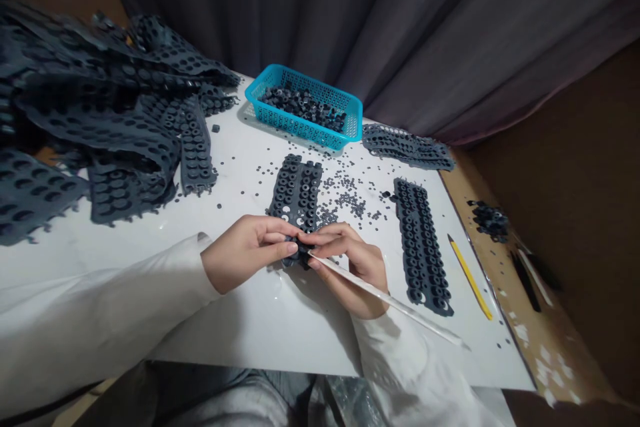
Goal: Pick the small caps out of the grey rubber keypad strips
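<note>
A dark grey rubber sheet (296,187) with rows of raised round parts lies in front of me on the white tabletop. My left hand (245,250) is closed on its near end, thumb and fingertips pinching the rubber. From the other side my right hand (357,270) meets it, fingertips touching the same end. A long thin white stick (400,307) with a pointed rear end is gripped in my right hand and runs back toward my right sleeve. Its front tip, by the rubber, is partly hidden by my fingers. Small dark bits (350,203) are scattered beside the sheet.
A blue basket (305,130) holding small dark rubber pieces stands at the back. Rubber sheets (130,133) are heaped at the left. Another sheet (423,247) and a yellow cutter-like tool (470,277) lie to the right, with dark pieces (490,220) on the brown surface beyond.
</note>
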Demonstrator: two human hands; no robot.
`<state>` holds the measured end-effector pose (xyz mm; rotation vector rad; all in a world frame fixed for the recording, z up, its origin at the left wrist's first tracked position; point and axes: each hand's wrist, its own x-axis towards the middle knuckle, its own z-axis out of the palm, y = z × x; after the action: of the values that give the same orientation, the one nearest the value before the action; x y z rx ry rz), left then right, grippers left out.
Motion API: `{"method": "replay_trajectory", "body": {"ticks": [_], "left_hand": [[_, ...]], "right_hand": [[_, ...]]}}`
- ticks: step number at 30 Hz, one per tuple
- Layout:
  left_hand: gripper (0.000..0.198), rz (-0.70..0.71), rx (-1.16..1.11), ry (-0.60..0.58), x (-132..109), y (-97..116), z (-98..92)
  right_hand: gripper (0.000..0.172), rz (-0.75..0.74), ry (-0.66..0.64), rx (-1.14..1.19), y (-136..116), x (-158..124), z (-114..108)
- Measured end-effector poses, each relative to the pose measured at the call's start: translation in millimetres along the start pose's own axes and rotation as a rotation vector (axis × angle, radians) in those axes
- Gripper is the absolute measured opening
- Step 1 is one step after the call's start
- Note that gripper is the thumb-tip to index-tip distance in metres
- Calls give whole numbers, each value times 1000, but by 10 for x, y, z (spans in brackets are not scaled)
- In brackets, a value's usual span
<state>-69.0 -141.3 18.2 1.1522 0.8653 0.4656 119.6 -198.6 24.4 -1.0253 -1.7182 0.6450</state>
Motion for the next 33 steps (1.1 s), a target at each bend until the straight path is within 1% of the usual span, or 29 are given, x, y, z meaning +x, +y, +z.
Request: {"method": "replay_trajectory", "body": {"ticks": [8, 13, 23, 26, 30, 33], "left_hand": [[43, -63, 24, -14, 25, 6, -23], [39, -69, -1, 5, 19, 30, -17], [36, -117, -13, 57, 28, 98, 8], [33, -108, -12, 65, 25, 87, 7], [31, -100, 4, 46, 20, 41, -2], [33, -86, -22, 22, 17, 25, -6]], "right_hand": [[16, -137, -80, -76, 62, -1, -14], [14, -182, -111, -95, 110, -5, -11], [15, -201, -147, -140, 154, -24, 14], [12, -174, -133, -146, 141, -24, 21], [9, -58, -72, -136, 109, -32, 13], [8, 21, -23, -64, 93, -47, 16]]}}
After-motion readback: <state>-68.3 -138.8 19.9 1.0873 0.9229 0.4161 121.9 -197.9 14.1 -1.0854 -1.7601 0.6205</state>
